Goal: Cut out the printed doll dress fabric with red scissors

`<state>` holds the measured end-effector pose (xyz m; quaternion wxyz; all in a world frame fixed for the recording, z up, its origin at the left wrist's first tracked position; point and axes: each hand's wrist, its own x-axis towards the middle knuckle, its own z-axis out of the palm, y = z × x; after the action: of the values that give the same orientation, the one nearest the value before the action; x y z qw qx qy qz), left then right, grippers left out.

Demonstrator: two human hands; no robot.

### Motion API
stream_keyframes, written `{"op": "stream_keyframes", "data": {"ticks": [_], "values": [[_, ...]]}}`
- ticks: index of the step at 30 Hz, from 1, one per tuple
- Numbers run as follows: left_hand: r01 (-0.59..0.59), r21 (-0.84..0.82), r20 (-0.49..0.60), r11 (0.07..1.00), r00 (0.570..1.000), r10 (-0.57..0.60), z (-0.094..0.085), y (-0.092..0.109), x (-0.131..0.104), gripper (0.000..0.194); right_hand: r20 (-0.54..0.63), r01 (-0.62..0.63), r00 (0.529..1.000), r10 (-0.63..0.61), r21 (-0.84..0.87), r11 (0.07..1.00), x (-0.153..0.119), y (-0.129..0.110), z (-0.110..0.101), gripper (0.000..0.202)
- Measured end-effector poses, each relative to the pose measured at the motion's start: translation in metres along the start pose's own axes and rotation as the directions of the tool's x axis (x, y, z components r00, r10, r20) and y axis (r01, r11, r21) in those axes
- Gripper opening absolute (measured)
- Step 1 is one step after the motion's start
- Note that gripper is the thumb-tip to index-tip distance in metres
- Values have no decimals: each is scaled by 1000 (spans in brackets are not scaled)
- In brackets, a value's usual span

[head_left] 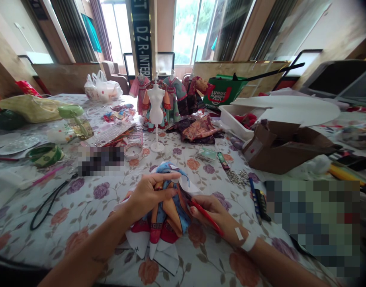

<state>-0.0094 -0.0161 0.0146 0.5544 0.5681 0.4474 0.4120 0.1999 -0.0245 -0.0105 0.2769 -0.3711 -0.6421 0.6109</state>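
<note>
My left hand (157,189) pinches a piece of printed fabric (167,217) in blue, orange and red, with white showing at its edges. In my right hand (209,209) is a pair of red-handled scissors (208,219). Their blades reach the fabric just right of my left fingers; how far they are open is hidden. The lower part of the fabric hangs in folds onto the flowered tablecloth (102,211). A white miniature dress form (156,105) stands upright beyond my hands.
Several small dressed forms (173,93) stand behind the white one, near folded dark red cloth (197,129). A tape roll (133,150) lies left of centre. To the right are a cardboard box (278,149), a white tray (235,121), metal bits (238,177) and a blue pen (254,197).
</note>
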Motion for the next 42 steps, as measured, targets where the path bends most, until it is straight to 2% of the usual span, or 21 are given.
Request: {"op": "stream_keyframes", "data": {"ticks": [6,17,23,33,42], "values": [[-30,40,-25,999,999,31,1,-3,0,38,-8,-26,1000,26,27,999,0,1,1,45],[-2,58,-29,998,1000,4,2,0,-2,37,0,-21,1000,21,-1,1000,0,2,-1,47],[5,26,-8,1000,1000,-5,-1,-1,0,38,1,-18,1000,18,45,999,1,1,0,48],[21,16,12,1000,1000,-21,-2,-1,-1,40,25,24,999,-24,8,1000,-1,4,-2,42],[25,-6,37,1000,999,-25,-2,-2,0,40,30,-40,999,38,90,995,-1,0,1,43]]}}
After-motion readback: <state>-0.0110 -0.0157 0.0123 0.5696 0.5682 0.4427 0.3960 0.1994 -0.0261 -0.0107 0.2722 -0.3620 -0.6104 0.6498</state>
